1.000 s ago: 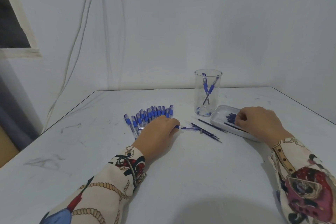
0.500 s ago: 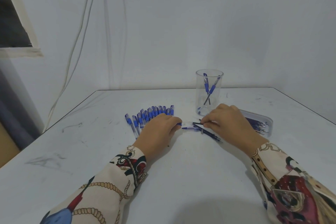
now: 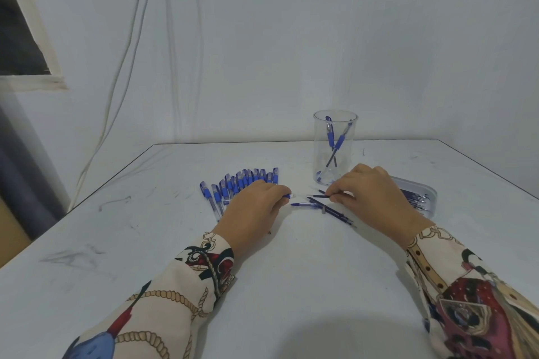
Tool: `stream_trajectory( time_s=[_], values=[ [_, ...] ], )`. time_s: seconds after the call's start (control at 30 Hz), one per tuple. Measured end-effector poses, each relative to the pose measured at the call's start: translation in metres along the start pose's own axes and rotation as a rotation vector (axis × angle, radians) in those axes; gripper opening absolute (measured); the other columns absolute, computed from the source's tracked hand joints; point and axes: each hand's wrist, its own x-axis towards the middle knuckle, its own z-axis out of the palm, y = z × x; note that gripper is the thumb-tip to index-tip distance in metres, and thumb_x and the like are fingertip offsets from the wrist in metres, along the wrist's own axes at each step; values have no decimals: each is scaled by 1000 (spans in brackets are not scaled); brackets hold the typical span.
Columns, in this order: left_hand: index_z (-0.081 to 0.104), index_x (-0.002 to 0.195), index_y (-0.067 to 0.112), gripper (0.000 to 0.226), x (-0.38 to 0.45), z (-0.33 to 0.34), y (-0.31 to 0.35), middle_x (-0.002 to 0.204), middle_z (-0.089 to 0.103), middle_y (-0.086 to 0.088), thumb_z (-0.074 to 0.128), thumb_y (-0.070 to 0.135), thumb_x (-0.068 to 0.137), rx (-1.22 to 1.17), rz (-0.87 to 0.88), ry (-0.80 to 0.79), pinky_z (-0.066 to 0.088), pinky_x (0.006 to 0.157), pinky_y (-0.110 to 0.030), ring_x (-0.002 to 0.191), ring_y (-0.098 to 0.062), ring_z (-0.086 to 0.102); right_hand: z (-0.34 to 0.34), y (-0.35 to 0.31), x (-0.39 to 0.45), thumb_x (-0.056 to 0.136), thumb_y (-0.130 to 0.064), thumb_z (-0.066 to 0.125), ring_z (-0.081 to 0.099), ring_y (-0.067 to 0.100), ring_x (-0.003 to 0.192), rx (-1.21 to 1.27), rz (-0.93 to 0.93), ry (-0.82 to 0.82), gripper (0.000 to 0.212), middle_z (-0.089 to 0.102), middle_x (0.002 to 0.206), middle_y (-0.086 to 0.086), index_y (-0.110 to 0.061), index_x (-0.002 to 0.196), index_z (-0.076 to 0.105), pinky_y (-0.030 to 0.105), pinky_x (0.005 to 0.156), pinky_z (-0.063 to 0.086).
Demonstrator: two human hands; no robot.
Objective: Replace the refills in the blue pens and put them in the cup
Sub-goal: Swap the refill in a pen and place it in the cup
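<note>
1. On the white table [image 3: 291,285], head view, centre: the left hand [image 3: 253,207] lies knuckles-up with its fingers curled round a pen barrel [image 3: 288,196], of which only the pale open end shows past the fingertips. The right hand [image 3: 370,195] pinches a dark refill [image 3: 319,196] between thumb and forefinger, its free end pointing at the barrel mouth, the two just apart.
2. Same view, risks as judged from this position: the refill is thin and held near one end, so it may flex or miss the narrow opening if the two parts are not in line. A tip that catches the barrel's rim could slip from the pinch. The left hand hides most of the barrel, so its angle cannot be read.
3. Same view, loose parts: a blue pen tip [image 3: 304,205] and several dark refills [image 3: 335,211] lie on the table just below the pinched one. A sweep of the right wrist may scatter them, or mix old with new.
4. Same view, supply and goal: a row of blue pens [image 3: 242,181] lies fanned behind the left hand, partly covered by it. The clear cup [image 3: 335,148] stands upright behind the right hand and holds two pens. Raised knuckles could tip it when reaching.
5. Same view, surroundings: a shallow tray [image 3: 423,192] of refills sits to the right of the cup, partly behind the right hand. White cables [image 3: 137,46] hang down the wall at left, well apart from the work.
</note>
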Motion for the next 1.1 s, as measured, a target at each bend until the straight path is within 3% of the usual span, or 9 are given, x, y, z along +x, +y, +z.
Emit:
stream_trajectory(
  time_s=[0.33, 0.53, 0.73, 0.9, 1.1],
  values=[
    [64, 110, 12, 23, -1, -1, 3, 93, 67, -3, 49, 20, 95, 5, 44, -16, 47, 76, -35, 88, -21, 56, 1, -4, 1, 90, -33, 60, 53, 15, 97, 31, -30, 15, 16, 70, 96, -13, -33, 100, 72, 30, 77, 29],
    [63, 111, 13, 23, 0, 2, 7, 97, 67, -2, 48, 23, 96, 13, 70, -26, 45, 76, -31, 90, -20, 56, 8, -16, 2, 83, -24, 70, 58, 21, 87, 125, -60, 70, 13, 72, 80, -6, -27, 94, 75, 40, 78, 41],
    [62, 113, 15, 25, -1, 3, 8, 95, 66, -1, 46, 24, 97, 21, 58, -31, 41, 74, -27, 89, -18, 54, 4, -19, 3, 86, -44, 60, 47, 10, 107, 89, -16, -38, 36, 64, 107, -18, -35, 122, 59, 31, 89, 28],
    [61, 115, 14, 27, -1, 1, 4, 98, 66, -1, 44, 25, 97, 8, 22, -32, 43, 80, -28, 92, -18, 54, -2, -9, -2, 85, -40, 61, 46, 12, 103, -51, 26, 8, 17, 62, 104, -17, -36, 99, 70, 29, 76, 22],
    [63, 111, 14, 25, -1, 4, 8, 95, 67, -2, 46, 25, 96, 18, 43, -30, 46, 76, -31, 88, -19, 55, 5, -20, 2, 83, -33, 67, 52, 18, 96, -40, -38, 52, 12, 64, 93, -10, -31, 91, 75, 31, 74, 26]
  ],
)
